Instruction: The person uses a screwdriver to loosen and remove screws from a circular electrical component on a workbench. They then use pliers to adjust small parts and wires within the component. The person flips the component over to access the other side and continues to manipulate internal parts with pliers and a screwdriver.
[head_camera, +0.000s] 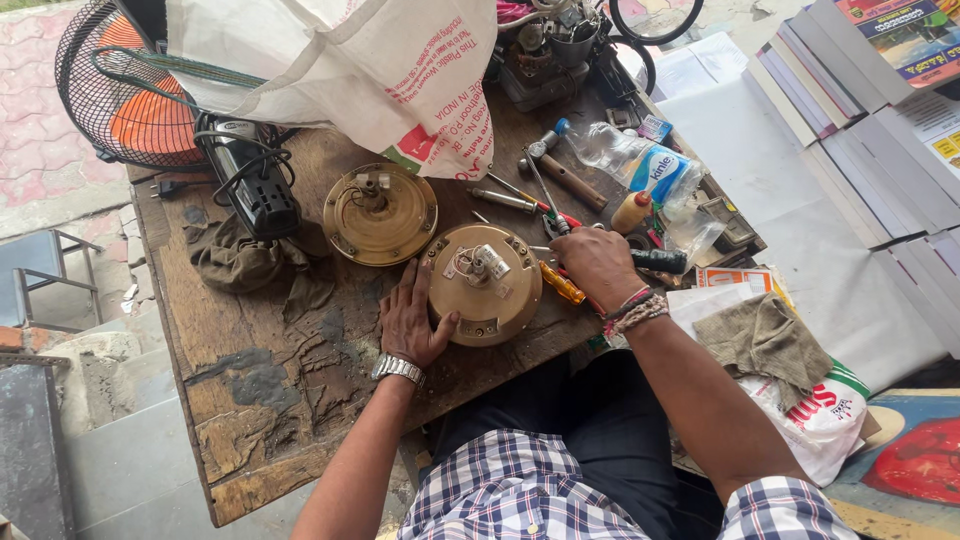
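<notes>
The left grip (412, 318) lies flat and released against the near-left rim of the brass motor housing (484, 284), fingers spread on the worktop (250, 390). The right grip (597, 262) is curled over tools just right of the housing; what it clasps cannot be told. An orange-handled screwdriver (561, 283) lies between housing and right grip. A second housing (380, 213) sits just beyond-left of the first, a hammer (565, 172) beyond-right.
</notes>
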